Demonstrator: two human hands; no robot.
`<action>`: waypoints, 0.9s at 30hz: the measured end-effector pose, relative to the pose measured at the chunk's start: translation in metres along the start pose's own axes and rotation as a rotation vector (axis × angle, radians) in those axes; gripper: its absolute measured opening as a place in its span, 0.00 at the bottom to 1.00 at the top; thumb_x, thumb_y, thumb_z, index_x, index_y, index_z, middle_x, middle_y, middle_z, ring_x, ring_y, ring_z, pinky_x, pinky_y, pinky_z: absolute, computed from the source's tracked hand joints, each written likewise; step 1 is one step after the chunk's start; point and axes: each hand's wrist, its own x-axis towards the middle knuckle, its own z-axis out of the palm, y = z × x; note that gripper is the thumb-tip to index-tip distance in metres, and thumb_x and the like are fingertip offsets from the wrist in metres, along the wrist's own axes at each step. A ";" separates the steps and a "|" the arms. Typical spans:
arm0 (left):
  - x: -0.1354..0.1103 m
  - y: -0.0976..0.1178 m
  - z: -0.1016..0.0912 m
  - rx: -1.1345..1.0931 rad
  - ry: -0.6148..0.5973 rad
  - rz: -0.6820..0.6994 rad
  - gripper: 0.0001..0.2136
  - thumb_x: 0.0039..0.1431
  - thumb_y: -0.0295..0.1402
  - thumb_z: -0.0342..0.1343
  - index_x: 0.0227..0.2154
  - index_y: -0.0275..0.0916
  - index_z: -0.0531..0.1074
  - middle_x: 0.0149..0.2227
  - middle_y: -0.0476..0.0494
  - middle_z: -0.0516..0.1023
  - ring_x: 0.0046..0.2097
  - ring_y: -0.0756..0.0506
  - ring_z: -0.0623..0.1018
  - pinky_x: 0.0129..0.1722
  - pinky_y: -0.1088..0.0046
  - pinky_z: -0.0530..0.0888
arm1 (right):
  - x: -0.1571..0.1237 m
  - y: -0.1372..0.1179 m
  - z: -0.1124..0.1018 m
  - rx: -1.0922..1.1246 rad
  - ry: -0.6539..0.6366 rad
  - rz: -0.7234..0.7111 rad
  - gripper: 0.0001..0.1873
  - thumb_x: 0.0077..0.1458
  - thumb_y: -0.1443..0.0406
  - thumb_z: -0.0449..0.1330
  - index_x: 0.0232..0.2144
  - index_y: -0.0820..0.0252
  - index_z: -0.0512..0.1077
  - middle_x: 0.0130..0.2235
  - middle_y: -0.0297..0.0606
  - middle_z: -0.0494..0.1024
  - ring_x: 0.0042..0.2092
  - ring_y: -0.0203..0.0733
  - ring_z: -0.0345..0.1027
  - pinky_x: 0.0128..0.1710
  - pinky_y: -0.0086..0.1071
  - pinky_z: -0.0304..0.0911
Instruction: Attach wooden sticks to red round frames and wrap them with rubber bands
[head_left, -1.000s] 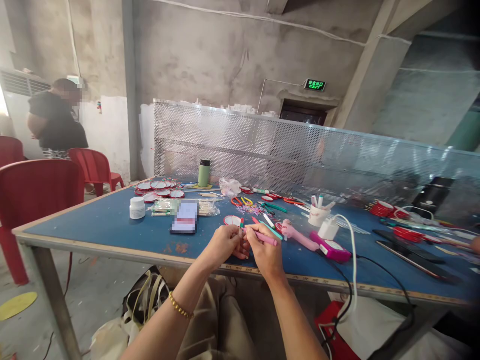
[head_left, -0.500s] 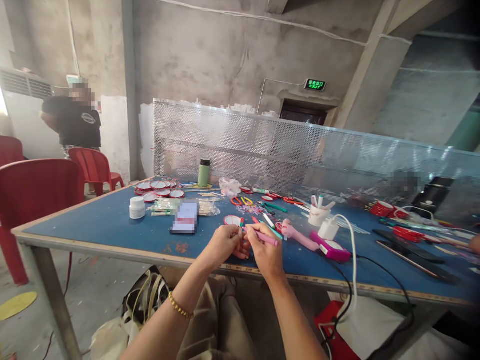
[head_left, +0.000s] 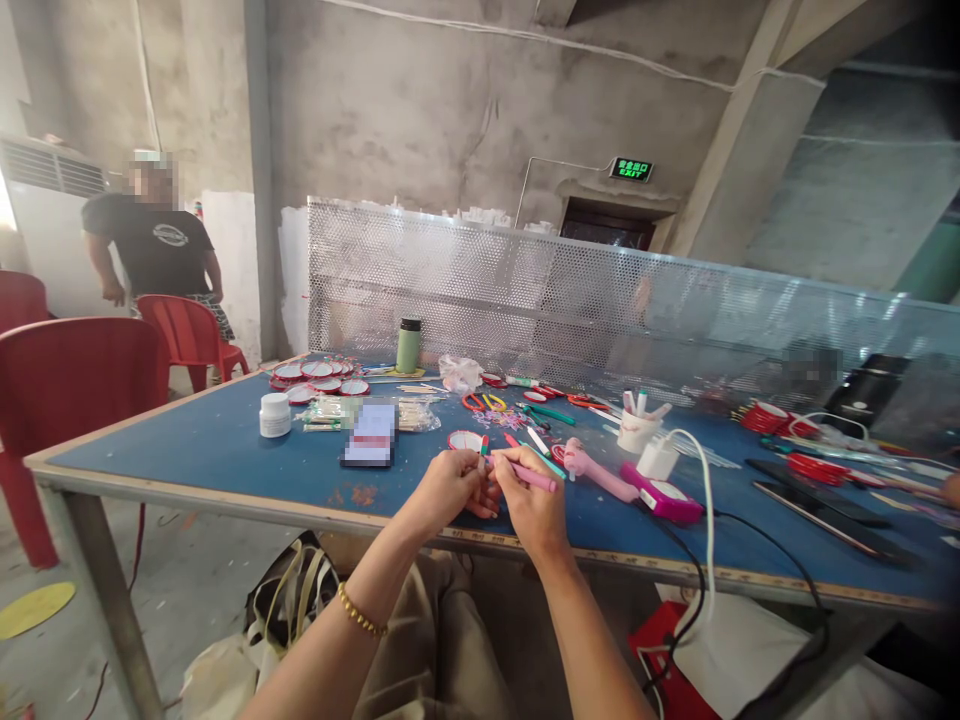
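Observation:
My left hand [head_left: 448, 487] is closed around a small red-rimmed round piece [head_left: 484, 503], with a short green and red stick [head_left: 483, 451] poking up above its fingers. Touching it from the right, my right hand [head_left: 529, 497] pinches a pink pen-like tool [head_left: 534, 477] whose tip points toward the left hand. Both hands rest over the near edge of the blue table [head_left: 225, 450]. Just behind them lies a white round disc with a red rim [head_left: 463, 440].
On the table: a phone [head_left: 370, 436], a white jar [head_left: 274, 415], a green flask [head_left: 408, 346], red-rimmed discs [head_left: 319, 378], scissors [head_left: 484, 402], a pink handheld device [head_left: 600, 476], a charger with cable [head_left: 660, 457]. Red chairs [head_left: 75, 385] and a standing person [head_left: 154, 240] are at left. A perforated metal screen [head_left: 570, 300] is behind.
My hands have stayed almost still. The person at the back left has straightened up and turned to face this way.

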 end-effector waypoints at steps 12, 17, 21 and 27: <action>0.000 0.003 0.001 -0.030 0.008 -0.006 0.17 0.50 0.47 0.60 0.23 0.37 0.65 0.21 0.48 0.75 0.26 0.46 0.80 0.28 0.71 0.79 | 0.000 0.000 -0.001 -0.027 0.028 0.005 0.10 0.58 0.60 0.58 0.27 0.58 0.73 0.24 0.33 0.75 0.23 0.37 0.69 0.24 0.29 0.66; -0.001 0.001 0.001 -0.027 0.008 -0.002 0.16 0.52 0.45 0.59 0.24 0.38 0.65 0.21 0.49 0.75 0.26 0.46 0.80 0.28 0.70 0.79 | -0.001 0.000 -0.001 -0.011 0.020 0.019 0.10 0.58 0.60 0.58 0.28 0.58 0.73 0.24 0.32 0.75 0.22 0.37 0.69 0.24 0.29 0.67; -0.001 0.001 0.000 -0.017 0.009 0.001 0.14 0.53 0.43 0.57 0.24 0.38 0.65 0.21 0.49 0.74 0.25 0.46 0.80 0.28 0.71 0.79 | -0.001 0.000 -0.001 -0.010 0.016 0.027 0.10 0.58 0.60 0.58 0.27 0.58 0.73 0.24 0.32 0.75 0.22 0.37 0.69 0.23 0.29 0.66; 0.000 0.002 0.001 -0.019 0.009 -0.007 0.16 0.51 0.45 0.59 0.23 0.38 0.64 0.20 0.50 0.73 0.25 0.45 0.80 0.27 0.71 0.79 | -0.001 0.003 -0.001 -0.058 0.016 0.001 0.10 0.58 0.61 0.58 0.27 0.58 0.73 0.23 0.32 0.75 0.24 0.38 0.69 0.25 0.29 0.65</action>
